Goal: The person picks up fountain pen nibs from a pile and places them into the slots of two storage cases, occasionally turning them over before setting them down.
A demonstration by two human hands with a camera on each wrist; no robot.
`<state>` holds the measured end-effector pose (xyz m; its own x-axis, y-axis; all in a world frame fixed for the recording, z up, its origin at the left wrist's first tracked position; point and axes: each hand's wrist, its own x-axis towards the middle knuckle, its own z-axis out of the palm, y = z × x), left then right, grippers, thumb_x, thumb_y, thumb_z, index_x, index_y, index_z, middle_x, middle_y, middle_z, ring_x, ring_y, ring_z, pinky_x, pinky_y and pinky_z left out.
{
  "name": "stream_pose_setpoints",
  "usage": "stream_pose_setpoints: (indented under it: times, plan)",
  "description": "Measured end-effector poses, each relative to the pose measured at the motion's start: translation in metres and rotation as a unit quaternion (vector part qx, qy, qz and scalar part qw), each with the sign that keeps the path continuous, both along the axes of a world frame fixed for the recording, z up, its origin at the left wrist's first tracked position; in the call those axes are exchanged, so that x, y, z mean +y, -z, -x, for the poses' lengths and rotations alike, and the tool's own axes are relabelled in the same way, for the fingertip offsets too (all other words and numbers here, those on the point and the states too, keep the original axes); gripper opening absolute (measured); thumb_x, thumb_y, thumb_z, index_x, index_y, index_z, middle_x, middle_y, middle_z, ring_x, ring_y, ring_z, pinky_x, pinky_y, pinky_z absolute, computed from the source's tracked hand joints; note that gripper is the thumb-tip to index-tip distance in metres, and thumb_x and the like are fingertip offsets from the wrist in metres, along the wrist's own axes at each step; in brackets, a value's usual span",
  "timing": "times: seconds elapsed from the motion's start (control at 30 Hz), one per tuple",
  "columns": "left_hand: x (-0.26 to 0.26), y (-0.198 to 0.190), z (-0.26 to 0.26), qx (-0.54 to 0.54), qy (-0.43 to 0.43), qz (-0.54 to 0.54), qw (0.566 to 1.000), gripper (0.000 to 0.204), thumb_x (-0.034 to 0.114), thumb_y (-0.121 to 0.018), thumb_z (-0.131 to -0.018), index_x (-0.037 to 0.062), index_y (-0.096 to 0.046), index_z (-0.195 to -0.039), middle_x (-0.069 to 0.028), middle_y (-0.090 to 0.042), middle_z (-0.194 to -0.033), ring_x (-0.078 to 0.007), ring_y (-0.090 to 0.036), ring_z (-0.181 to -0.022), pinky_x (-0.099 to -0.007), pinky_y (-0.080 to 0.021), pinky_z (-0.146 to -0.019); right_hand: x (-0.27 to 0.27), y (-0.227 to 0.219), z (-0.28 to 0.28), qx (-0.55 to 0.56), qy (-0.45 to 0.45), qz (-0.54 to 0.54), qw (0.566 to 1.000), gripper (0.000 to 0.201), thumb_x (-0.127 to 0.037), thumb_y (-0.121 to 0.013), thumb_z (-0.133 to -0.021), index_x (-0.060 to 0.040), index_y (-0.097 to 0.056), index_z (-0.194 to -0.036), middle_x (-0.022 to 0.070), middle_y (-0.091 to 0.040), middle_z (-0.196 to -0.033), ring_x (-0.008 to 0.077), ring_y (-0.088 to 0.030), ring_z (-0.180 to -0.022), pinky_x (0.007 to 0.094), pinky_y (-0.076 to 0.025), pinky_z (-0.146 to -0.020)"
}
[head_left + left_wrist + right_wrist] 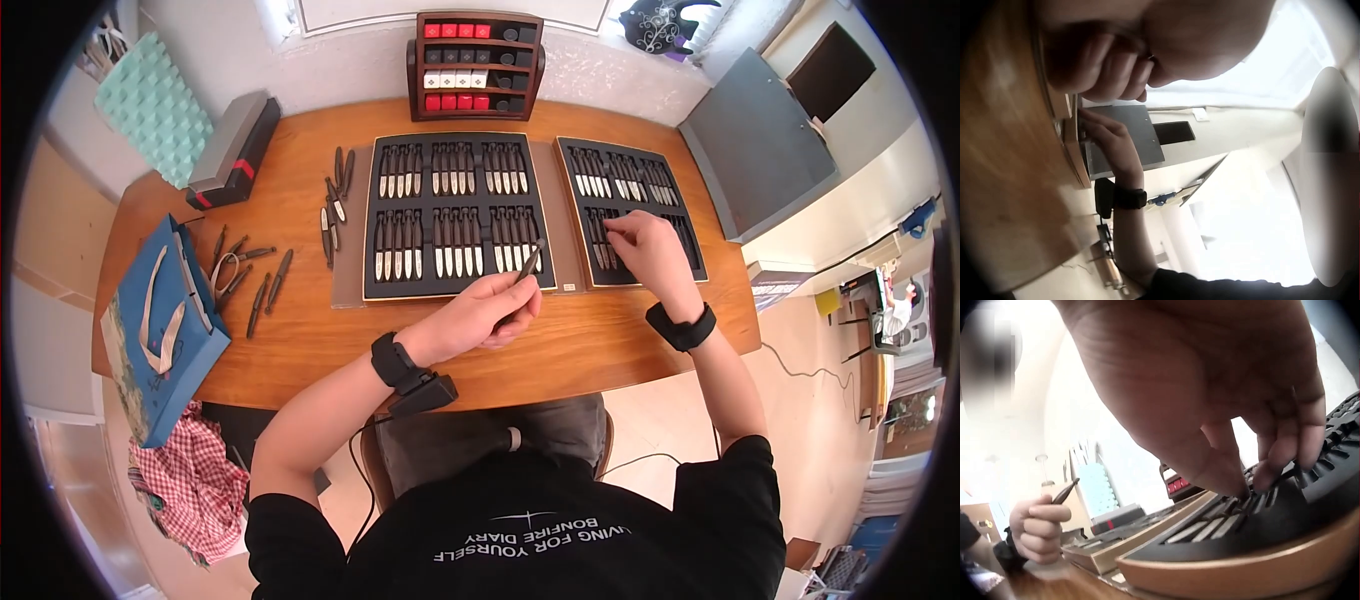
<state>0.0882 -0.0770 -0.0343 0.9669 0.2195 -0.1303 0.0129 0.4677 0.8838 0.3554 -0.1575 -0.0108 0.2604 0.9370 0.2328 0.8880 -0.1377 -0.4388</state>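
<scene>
My left hand [485, 310] is held above the table in front of the left tray [455, 290]. Its curled fingers hold a slim dark pen-shaped piece [530, 262], which points up and away; the wrist view from the right shows the same piece [1066, 490] standing out of the fist. My right hand [655, 255] reaches down into the right tray [640, 280]. In the right wrist view its thumb and fingertips [1266, 478] pinch at a slim dark piece in the lower left row, beside several silver-ended pieces [1207, 528]. Fingers partly hide that piece.
Loose pieces [268, 290] lie left of the trays, near a blue paper bag [165, 320]. A dark long box [235, 150] stands behind. At the back is a wooden rack [478, 65] of red, black and white blocks. A grey lid [755, 140] leans at right.
</scene>
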Motion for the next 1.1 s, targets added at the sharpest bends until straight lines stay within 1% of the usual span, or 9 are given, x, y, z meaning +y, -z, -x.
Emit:
stream_pose_setpoints:
  times: [0.17,0.37,0.47,0.5,0.57,0.77,0.9,0.97,1.1]
  plan:
    - [-0.001,-0.004,0.001,0.015,0.012,-0.011,1.0,0.031,0.032,-0.035,-0.105,0.0072,-0.046,-0.09,0.0038,-0.038,-0.06,-0.0034,-0.03,-0.048,-0.0195,-0.024,-0.042,-0.006,0.0,0.01,-0.122,-0.035,-0.005,0.992,0.018,-0.009,-0.064,-0.081,-0.0045,-0.072,-0.096,0.0092,-0.061,-0.085,0.0276,-0.059,-0.089,0.0362,-0.049,-0.08]
    - [-0.007,-0.006,0.006,0.015,-0.058,-0.04,0.997,0.028,0.031,-0.038,-0.104,0.0073,-0.046,-0.092,0.0056,-0.036,-0.064,-0.0033,-0.028,-0.052,-0.0195,-0.023,-0.046,0.001,-0.014,-0.017,0.033,-0.077,0.075,0.994,0.024,-0.01,-0.058,-0.081,-0.0027,-0.071,-0.099,0.0172,-0.06,-0.083,0.035,-0.06,-0.083,0.0384,-0.048,-0.076]
    - [-0.006,-0.016,0.028,0.048,-0.149,-0.441,0.884,0.032,0.03,-0.041,-0.102,0.0031,-0.047,-0.087,-0.0104,-0.054,-0.077,-0.0214,-0.055,-0.06,-0.0328,-0.044,-0.053,0.001,-0.009,-0.024,0.125,-0.062,0.034,0.99,0.031,-0.008,-0.062,-0.084,-0.0047,-0.065,-0.115,0.006,-0.057,-0.085,0.0143,-0.055,-0.069,0.0265,-0.046,-0.067]
    - [-0.007,-0.024,0.041,0.071,-0.162,-0.44,0.881,0.032,0.03,-0.041,-0.102,0.0031,-0.047,-0.087,-0.0104,-0.054,-0.077,-0.0214,-0.055,-0.06,-0.0328,-0.044,-0.053,0.003,0.003,-0.04,0.156,-0.06,0.024,0.986,0.032,-0.005,-0.062,-0.085,-0.0039,-0.063,-0.118,0.0015,-0.054,-0.083,0.0086,-0.049,-0.068,0.0227,-0.043,-0.065]
    - [-0.006,-0.047,0.069,0.24,-0.116,-0.725,0.636,0.022,0.026,-0.045,-0.099,0.0049,-0.045,-0.103,-0.013,-0.055,-0.059,-0.0339,-0.059,-0.055,-0.0426,-0.045,-0.051,0.001,-0.011,-0.024,0.211,-0.067,-0.012,0.975,0.029,-0.003,-0.06,-0.088,-0.003,-0.063,-0.116,-0.0014,-0.051,-0.083,0.0064,-0.045,-0.068,0.021,-0.041,-0.063]
    - [0.043,-0.047,0.161,0.45,-0.203,-0.751,0.438,0.028,0.029,-0.052,-0.095,0.0015,-0.048,-0.095,-0.0172,-0.06,-0.059,-0.0345,-0.062,-0.056,-0.0436,-0.047,-0.047,0.003,-0.015,-0.011,0.283,-0.128,-0.034,0.95,0.027,-0.002,-0.057,-0.089,-0.004,-0.064,-0.115,-0.0035,-0.05,-0.083,0.0047,-0.042,-0.068,0.0195,-0.038,-0.063]
    - [0.064,-0.03,0.196,0.554,-0.166,-0.724,0.377,0.038,0.035,-0.049,-0.094,-0.0026,-0.051,-0.095,-0.0188,-0.061,-0.06,-0.0352,-0.064,-0.059,-0.044,-0.05,-0.052,-0.001,-0.018,-0.008,0.28,-0.127,-0.033,0.951,0.023,-0.002,-0.057,-0.09,-0.0031,-0.065,-0.111,-0.0033,-0.051,-0.082,0.0047,-0.042,-0.068,0.0198,-0.038,-0.064]
    - [0.076,-0.015,0.208,0.552,-0.152,-0.698,0.431,0.04,0.036,-0.05,-0.092,-0.0039,-0.055,-0.092,-0.0199,-0.062,-0.062,-0.036,-0.064,-0.062,-0.0446,-0.052,-0.057,-0.002,-0.02,-0.008,0.305,-0.125,-0.038,0.943,0.02,-0.002,-0.057,-0.09,-0.0024,-0.065,-0.109,-0.0031,-0.052,-0.081,0.0047,-0.043,-0.068,0.02,-0.038,-0.064]
    - [0.083,-0.019,0.201,0.503,-0.113,-0.742,0.428,0.036,0.031,-0.051,-0.09,-0.0042,-0.053,-0.092,-0.0205,-0.062,-0.065,-0.039,-0.062,-0.061,-0.047,-0.05,-0.057,-0.005,-0.023,-0.006,0.308,-0.125,-0.037,0.942,0.019,-0.003,-0.057,-0.091,-0.0016,-0.065,-0.108,-0.0028,-0.053,-0.081,0.0044,-0.045,-0.07,0.02,-0.04,-0.065]
